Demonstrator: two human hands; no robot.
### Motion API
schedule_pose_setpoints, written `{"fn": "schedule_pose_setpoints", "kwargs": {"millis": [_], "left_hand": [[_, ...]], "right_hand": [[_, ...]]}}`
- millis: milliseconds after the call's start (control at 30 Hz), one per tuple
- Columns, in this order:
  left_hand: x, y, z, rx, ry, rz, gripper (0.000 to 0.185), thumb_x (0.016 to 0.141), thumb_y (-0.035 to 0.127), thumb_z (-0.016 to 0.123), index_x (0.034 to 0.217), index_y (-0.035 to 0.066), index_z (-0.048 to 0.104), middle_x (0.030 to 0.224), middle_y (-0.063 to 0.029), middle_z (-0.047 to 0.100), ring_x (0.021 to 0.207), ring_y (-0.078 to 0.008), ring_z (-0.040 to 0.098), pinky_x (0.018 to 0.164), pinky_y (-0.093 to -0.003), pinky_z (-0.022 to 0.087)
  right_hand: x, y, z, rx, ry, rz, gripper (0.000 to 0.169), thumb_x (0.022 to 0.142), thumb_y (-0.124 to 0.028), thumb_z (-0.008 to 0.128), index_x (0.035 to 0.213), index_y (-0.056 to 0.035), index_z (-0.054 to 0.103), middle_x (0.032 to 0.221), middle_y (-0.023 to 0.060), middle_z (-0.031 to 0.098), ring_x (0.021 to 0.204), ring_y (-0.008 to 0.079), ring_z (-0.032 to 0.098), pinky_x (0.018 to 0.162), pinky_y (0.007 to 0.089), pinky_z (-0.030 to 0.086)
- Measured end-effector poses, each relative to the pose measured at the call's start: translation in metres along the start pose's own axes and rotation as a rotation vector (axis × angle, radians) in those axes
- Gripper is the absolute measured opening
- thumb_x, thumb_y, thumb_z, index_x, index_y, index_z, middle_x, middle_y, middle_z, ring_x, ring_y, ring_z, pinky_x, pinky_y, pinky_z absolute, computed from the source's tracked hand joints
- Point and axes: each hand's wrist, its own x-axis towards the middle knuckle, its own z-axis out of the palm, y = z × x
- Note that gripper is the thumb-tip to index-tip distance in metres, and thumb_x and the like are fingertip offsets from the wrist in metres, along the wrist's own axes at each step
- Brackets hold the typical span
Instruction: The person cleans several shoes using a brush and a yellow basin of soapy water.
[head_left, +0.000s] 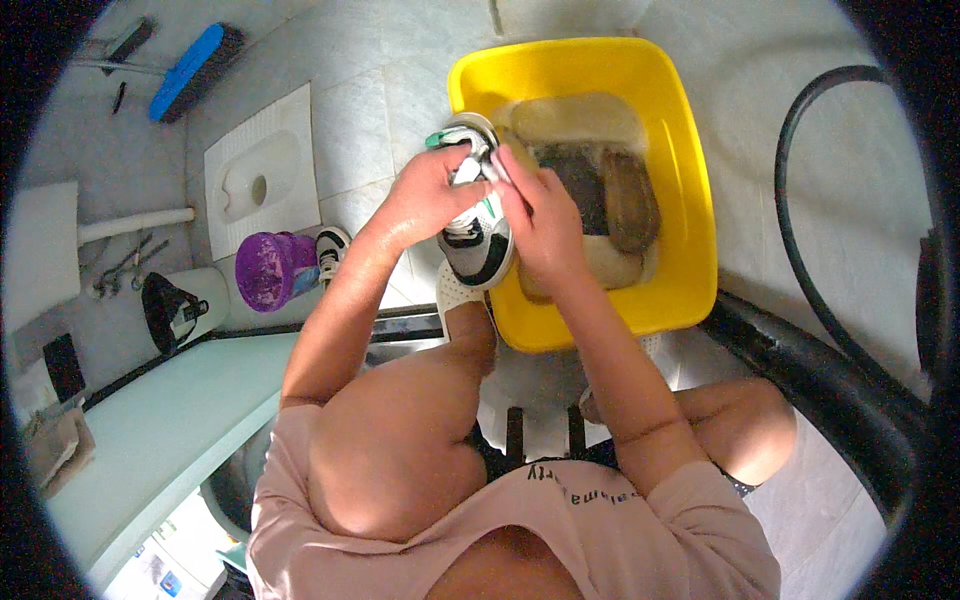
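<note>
My left hand (431, 191) grips a white, grey and black sneaker (491, 251) with green accents and laces. Its toe points toward me, and it is held above the left rim of a yellow plastic tub (694, 247). At the sneaker's right side, my right hand (547, 221) has its fingers closed around a pale, blurred object (498, 168) against the upper; what it is cannot be made out. Murky water (577, 120) fills the bottom of the tub, with a dark brown item (630, 202) in it, perhaps footwear.
A purple bucket (262, 270) and another sneaker (330, 251) stand left, near a squat toilet (259, 176). A blue broom (187, 71) leans farther back. A black hose (784, 172) curves along the right. Beside my left leg runs a pale green ledge (172, 405).
</note>
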Motion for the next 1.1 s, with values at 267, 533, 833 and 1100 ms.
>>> {"fn": "schedule_pose_setpoints", "kwargs": {"millis": [267, 533, 833, 1100], "left_hand": [[-0.009, -0.014, 0.011, 0.011, 0.148, 0.056, 0.025, 0.087, 0.022, 0.067, 0.105, 0.005, 0.066, 0.086, -0.0164, 0.070, 0.079, -0.0286, 0.068, 0.073, -0.0379, 0.052], [-0.011, -0.008, 0.012, 0.368, 0.253, 0.204, 0.025, 0.086, 0.021, 0.067, 0.107, 0.006, 0.066, 0.102, -0.0175, 0.068, 0.093, -0.0364, 0.066, 0.078, -0.0408, 0.052], [-0.012, 0.003, 0.017, 0.448, 0.230, 0.157, 0.023, 0.084, 0.021, 0.064, 0.101, 0.005, 0.066, 0.105, -0.0178, 0.063, 0.092, -0.0406, 0.063, 0.077, -0.0498, 0.052], [-0.013, 0.005, 0.025, 0.540, 0.298, 0.231, 0.024, 0.082, 0.017, 0.064, 0.103, 0.006, 0.067, 0.103, -0.0174, 0.059, 0.097, -0.0381, 0.059, 0.084, -0.0472, 0.049]], "right_hand": [[0.018, -0.012, 0.004, -0.100, -0.077, 0.083, 0.039, 0.096, -0.026, 0.060, 0.134, -0.0153, 0.060, 0.097, 0.0170, 0.065, 0.091, 0.0317, 0.064, 0.083, 0.0381, 0.050], [0.033, -0.017, 0.000, -0.192, -0.103, -0.046, 0.039, 0.096, -0.033, 0.056, 0.135, -0.0241, 0.058, 0.097, 0.0215, 0.061, 0.084, 0.0394, 0.062, 0.072, 0.0482, 0.051], [0.029, -0.024, -0.003, -0.211, -0.110, -0.075, 0.040, 0.096, -0.033, 0.057, 0.135, -0.0246, 0.058, 0.098, 0.0211, 0.063, 0.090, 0.0399, 0.065, 0.075, 0.0470, 0.054], [0.038, -0.020, -0.010, -0.206, -0.142, 0.000, 0.038, 0.095, -0.025, 0.060, 0.133, -0.0231, 0.062, 0.095, 0.0197, 0.066, 0.093, 0.0345, 0.065, 0.081, 0.0405, 0.051]]}}
